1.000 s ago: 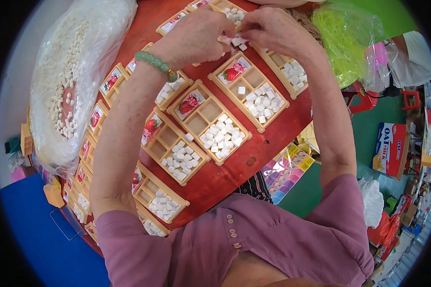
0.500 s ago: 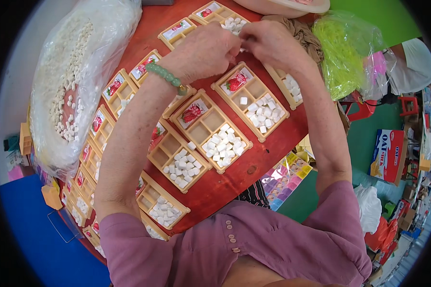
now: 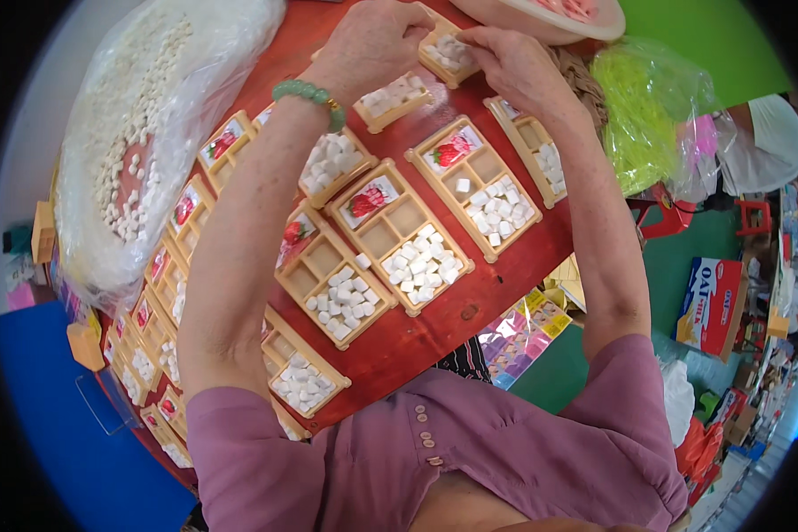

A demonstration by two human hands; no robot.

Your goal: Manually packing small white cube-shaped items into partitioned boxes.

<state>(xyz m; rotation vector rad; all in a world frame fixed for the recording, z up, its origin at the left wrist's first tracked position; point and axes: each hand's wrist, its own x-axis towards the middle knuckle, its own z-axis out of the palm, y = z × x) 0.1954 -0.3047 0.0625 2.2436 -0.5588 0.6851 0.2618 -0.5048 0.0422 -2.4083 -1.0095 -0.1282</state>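
Note:
At the far edge of the red table stands a small beige divided tray [image 3: 453, 78] with white marshmallow-like pieces [image 3: 450, 53] in its near part. My left hand [image 3: 374, 46], with a green bead bracelet [image 3: 303, 90] at the wrist, is at the tray's left side, fingers curled inward. My right hand [image 3: 525, 69] is at its right side, fingertips bent together at the rim. Whatever the fingertips hold is too small or hidden to make out. Below my left hand is another tray of white pieces [image 3: 394, 95]. Nearer trays hold strawberry-picture cards [image 3: 453, 149] and more white pieces [image 3: 504, 209].
A large clear bag of white pieces [image 3: 137, 168] lies at the left. More filled trays [image 3: 155, 341] line the table's left side. At the far right are a pale bowl [image 3: 585, 35], brown cloth [image 3: 585, 84] and a bag of yellow-green strands [image 3: 643, 115]. One loose white piece [image 3: 363, 261] rests between two trays.
The view has shifted slightly. My hands have moved apart from close together over the far tray to either side of it, uncovering its white pieces.

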